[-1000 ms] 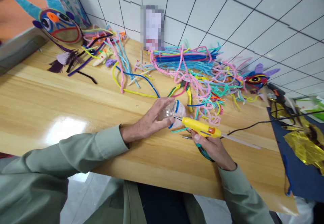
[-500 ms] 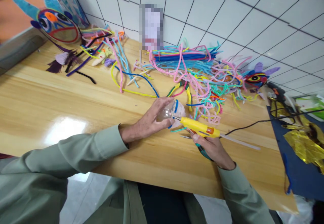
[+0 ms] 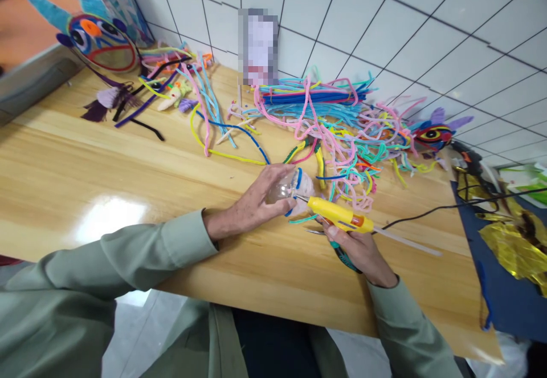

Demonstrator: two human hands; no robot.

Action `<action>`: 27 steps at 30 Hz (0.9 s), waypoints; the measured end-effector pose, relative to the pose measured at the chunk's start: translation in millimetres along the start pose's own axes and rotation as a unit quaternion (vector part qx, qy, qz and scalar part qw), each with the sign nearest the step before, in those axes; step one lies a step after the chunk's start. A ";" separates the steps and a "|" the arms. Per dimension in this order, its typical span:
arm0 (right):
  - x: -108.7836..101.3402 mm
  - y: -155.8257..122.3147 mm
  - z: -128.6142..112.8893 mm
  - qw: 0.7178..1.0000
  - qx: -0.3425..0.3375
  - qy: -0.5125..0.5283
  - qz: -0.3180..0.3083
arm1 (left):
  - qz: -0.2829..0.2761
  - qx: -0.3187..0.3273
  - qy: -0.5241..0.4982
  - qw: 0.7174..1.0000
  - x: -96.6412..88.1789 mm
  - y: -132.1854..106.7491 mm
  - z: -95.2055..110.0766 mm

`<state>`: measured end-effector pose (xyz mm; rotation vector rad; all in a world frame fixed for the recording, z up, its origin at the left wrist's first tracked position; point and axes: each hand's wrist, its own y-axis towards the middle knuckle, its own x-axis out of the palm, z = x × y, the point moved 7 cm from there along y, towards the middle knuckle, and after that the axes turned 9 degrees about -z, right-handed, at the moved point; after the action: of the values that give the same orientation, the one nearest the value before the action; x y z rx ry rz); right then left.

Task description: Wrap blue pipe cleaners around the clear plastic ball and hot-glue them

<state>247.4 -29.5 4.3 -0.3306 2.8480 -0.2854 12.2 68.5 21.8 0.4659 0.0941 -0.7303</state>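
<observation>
My left hand (image 3: pixel 267 192) is closed round a clear plastic bottle piece (image 3: pixel 280 189) lying on its side. A blue pipe cleaner (image 3: pixel 298 178) runs round the piece, and its right end looks pale and frosted. In my right hand (image 3: pixel 356 250) is a yellow hot glue gun (image 3: pixel 337 213), a clear glue stick (image 3: pixel 405 241) jutting from its back. The metal nozzle meets the blue ring near my left thumb; whether it touches is too small to tell. Under my right hand shows a green-and-black handled tool (image 3: pixel 345 258) with a pointed metal tip; the hand partly hides it.
Yellow-and-green pliers (image 3: pixel 319 164) lie just beyond the bottle piece. Tangled pipe cleaners (image 3: pixel 342 144) spread along the wall. A black cord (image 3: pixel 423 210) trails right. Decorated masks (image 3: pixel 111 47) stand at the back left, with another face-like piece (image 3: pixel 433 134) at right. Gold foil (image 3: pixel 513 247) lies on the right.
The whole view has shifted slightly to the right. Both hands, the bottle piece and the glue gun keep nearly the same positions relative to each other.
</observation>
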 end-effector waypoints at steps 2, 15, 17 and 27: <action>1.0 -0.4 -2.9 1.000 0.001 0.001 -0.002 | -0.003 -0.001 0.002 1.000 0.3 0.4 0.2; 1.5 0.6 -2.6 1.000 0.001 0.001 0.000 | -0.007 -0.017 0.007 1.000 0.3 1.0 -0.9; 2.0 0.1 -3.4 1.000 0.009 0.003 -0.001 | -0.009 -0.015 0.012 1.000 0.6 0.8 -0.8; -3.4 0.3 -2.1 1.000 0.002 0.001 0.019 | -0.011 -0.004 0.018 1.000 1.1 0.8 -1.2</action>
<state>250.0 -27.9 7.0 -0.2759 2.8516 -0.2836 13.7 68.9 20.8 0.4720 0.1363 -0.7436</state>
